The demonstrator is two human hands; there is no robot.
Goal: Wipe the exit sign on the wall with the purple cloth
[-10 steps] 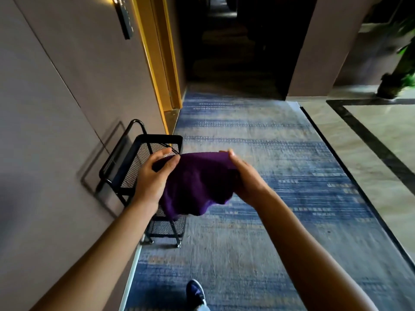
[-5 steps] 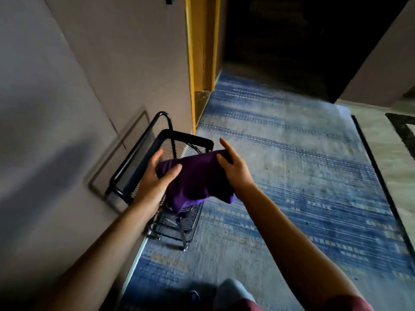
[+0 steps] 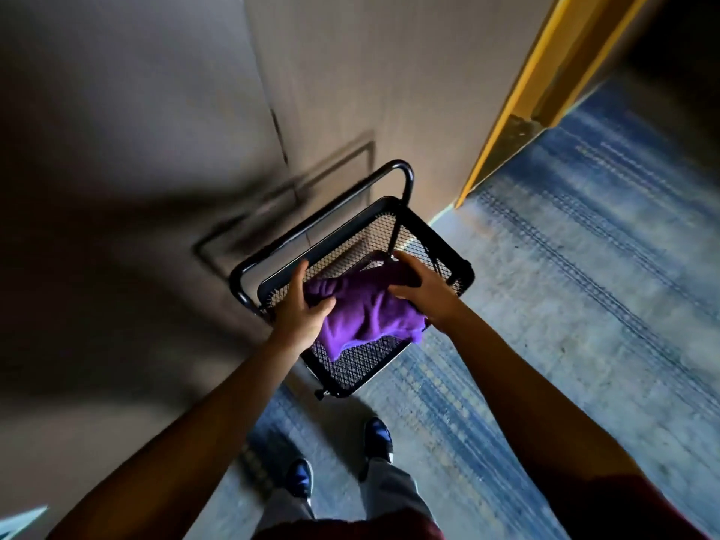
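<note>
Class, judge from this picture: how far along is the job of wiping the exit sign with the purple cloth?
Done: nothing is visibly finished; no exit sign is in view, so whether it has been wiped cannot be told. In hand: the left hand and right hand both grip the purple cloth above the black mesh cart. Left: any wiping still needed.

Legible text, labels, brands, numbers, signs: none; nothing readable on the wall [image 3: 350, 72], the black mesh cart [image 3: 459, 267], the purple cloth [image 3: 366, 317] or the carpet [image 3: 584, 305].
</note>
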